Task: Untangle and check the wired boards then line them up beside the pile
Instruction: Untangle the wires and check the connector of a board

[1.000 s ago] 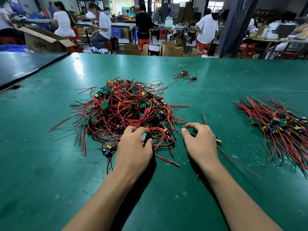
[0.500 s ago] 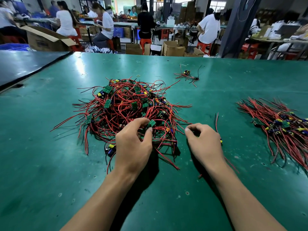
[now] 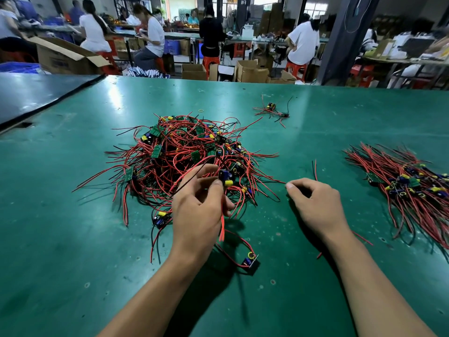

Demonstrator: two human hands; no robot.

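Plainly, the left hand (image 3: 198, 210) was raised just over the near edge of the tangled pile (image 3: 179, 152) on the green table (image 3: 73, 239). Its thumb and fingers were closed together on the leads of a wired board (image 3: 226, 178). The board, blue and yellow parts showing, sat right at the fingertips (image 3: 213, 167), on their pile side and touching them. Its red leads (image 3: 221, 227) ran down through the grip and hung below the palm. Just beneath that hand a second board (image 3: 251, 260) lay flat on the table, near the wrist.

The right hand (image 3: 318, 207) rested palm down beside the pile. Its fingers were curled under, with the thumb tip against the forefinger. They were closed over loose wires (image 3: 315, 167), whose ends stood up beyond the knuckles while other red strands came out from under the wrist. Any board in that hand was hidden.

Well to the right lay the sorted row (image 3: 413, 188), wires fanned out side by side. A small stray cluster (image 3: 272, 110) sat beyond the pile.
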